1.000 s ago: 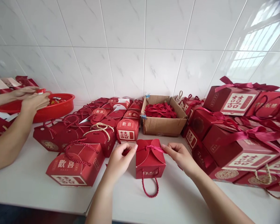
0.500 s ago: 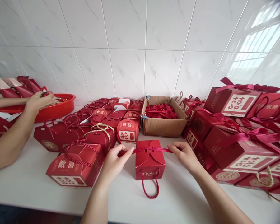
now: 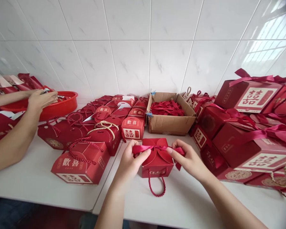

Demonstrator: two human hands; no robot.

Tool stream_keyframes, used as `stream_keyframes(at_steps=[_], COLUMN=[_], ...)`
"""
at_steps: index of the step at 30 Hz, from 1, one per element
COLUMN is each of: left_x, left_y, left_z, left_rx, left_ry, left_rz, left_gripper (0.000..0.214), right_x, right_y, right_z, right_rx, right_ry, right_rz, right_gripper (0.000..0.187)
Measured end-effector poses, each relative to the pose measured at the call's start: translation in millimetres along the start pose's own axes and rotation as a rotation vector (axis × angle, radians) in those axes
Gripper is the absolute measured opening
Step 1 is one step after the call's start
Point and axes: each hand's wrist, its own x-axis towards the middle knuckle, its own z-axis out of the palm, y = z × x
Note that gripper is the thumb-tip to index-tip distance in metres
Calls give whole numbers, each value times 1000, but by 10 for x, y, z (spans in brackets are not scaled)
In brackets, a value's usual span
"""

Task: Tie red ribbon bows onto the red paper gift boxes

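A small red gift box (image 3: 156, 165) stands in front of me, its curved top flaps folded together and a twisted red cord handle (image 3: 157, 190) hanging down its near side. A crimson ribbon (image 3: 143, 148) runs across the top, knotted or crossed near the middle. My left hand (image 3: 133, 159) pinches the ribbon on the left side, thumb close to the centre. On the right, my right hand (image 3: 187, 157) pinches the other part, with a loose tail hanging below its fingers. The fingers partly hide the ribbon's loops.
A cardboard box (image 3: 170, 124) of red ribbons sits behind. Red gift boxes (image 3: 81, 162) crowd the left; ribboned boxes (image 3: 252, 146) are stacked right. At far left, another person's hands (image 3: 41, 98) are over a red plastic basin (image 3: 70, 105). White tiled wall (image 3: 126, 66) stands behind.
Both hands have come inward from the stretched ribbon ends toward the box's centre. The ribbon, pulled taut and narrow before, now bends wider around the fingers. The view has shifted slightly.
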Motion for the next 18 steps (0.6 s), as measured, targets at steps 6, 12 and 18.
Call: stream_keyframes(at_steps=[6,12,18], left_x=[35,44,29], left_y=[-57,-59,-24], left_z=[65,69,47], left_rx=[7,57,-46], left_ry=[39,55,33], left_rz=[-29,-28,-24], left_gripper=[26,23,28], right_x=[-14,11,22], right_y=[24,46,70], right_z=[102,97,77], right_rx=[203,269,310], right_ry=[-87,-98,-92], right_rz=[100,143,139], right_gripper=[48,48,50])
